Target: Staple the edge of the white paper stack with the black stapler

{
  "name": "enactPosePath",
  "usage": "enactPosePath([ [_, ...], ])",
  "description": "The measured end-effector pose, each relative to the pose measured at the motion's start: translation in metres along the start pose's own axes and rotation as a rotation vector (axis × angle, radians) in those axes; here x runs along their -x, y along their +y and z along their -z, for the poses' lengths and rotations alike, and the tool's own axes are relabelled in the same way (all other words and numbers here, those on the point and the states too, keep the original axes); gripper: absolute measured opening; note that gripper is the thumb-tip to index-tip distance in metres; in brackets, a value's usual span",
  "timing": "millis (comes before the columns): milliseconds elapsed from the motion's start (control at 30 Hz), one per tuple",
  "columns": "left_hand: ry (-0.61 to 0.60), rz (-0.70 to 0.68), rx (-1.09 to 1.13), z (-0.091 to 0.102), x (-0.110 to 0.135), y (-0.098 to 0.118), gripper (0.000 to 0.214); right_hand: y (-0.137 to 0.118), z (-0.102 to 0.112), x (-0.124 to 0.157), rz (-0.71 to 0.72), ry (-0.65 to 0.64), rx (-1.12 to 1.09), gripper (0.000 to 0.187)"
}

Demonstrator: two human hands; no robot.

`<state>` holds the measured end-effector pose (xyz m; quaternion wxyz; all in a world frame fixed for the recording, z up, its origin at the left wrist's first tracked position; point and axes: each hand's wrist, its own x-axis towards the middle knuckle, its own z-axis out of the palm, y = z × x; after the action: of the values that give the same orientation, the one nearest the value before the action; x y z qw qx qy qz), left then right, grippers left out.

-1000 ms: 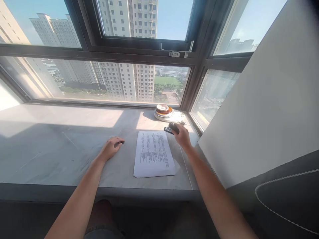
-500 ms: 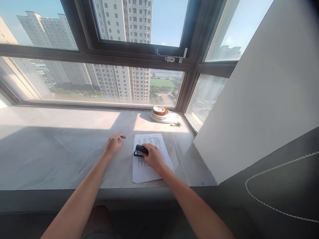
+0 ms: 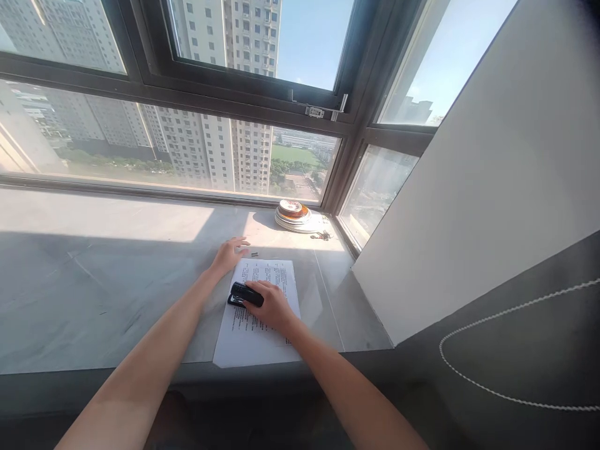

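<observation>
2 hands, 1 stapler, 1 small strip, 1 doc (sheet count can't tell). R hand [image 3: 274, 306] has its grip closed round the stapler [image 3: 247, 294], held over the L half of the doc [image 3: 255, 347], nose end at approx. the doc's L edge; can't tell if it touches. L hand [image 3: 229, 255] has its grip spread, fingers apart, just L of the strip [image 3: 254, 254], which lies on the sill just beyond the doc's far edge.

Stapler: blk, glossy, elongated w/ rounded ends. Strip: sm., greyish, narrow. Doc: flat white paper, printed text, approx. rectangular. Sill [image 3: 117, 300]: smooth grey stone look, thin seam R of doc.

Doc's near edge is at the sill's front edge. Broad stretch of sill runs L of the L arm; narrower bit R of doc, up to the wall [image 3: 469, 187]. 1 stack [image 3: 293, 219] of round white & orange-brown pcs sits near the window corner, 1 dark tangle [image 3: 321, 236] beside it.
</observation>
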<state>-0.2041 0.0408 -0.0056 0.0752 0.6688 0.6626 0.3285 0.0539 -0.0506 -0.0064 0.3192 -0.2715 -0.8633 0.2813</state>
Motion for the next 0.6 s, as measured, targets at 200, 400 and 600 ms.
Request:
enactPosePath([
  [200, 0.076, 0.13, -0.165, 0.043, 0.071, -0.034, 0.039, 0.007, 0.003, -0.011, 0.013, -0.028, -0.16, 0.031],
  [400, 0.058, 0.13, -0.358, 0.06, 0.114, -0.048, 0.041, 0.041, 0.021, -0.07, -0.134, 0.126, 0.006, 0.032],
  [600, 0.088, 0.125, -0.379, 0.06, 0.105, -0.036, 0.036, 0.048, -0.005, -0.101, -0.09, 0.052, 0.103, 0.032],
])
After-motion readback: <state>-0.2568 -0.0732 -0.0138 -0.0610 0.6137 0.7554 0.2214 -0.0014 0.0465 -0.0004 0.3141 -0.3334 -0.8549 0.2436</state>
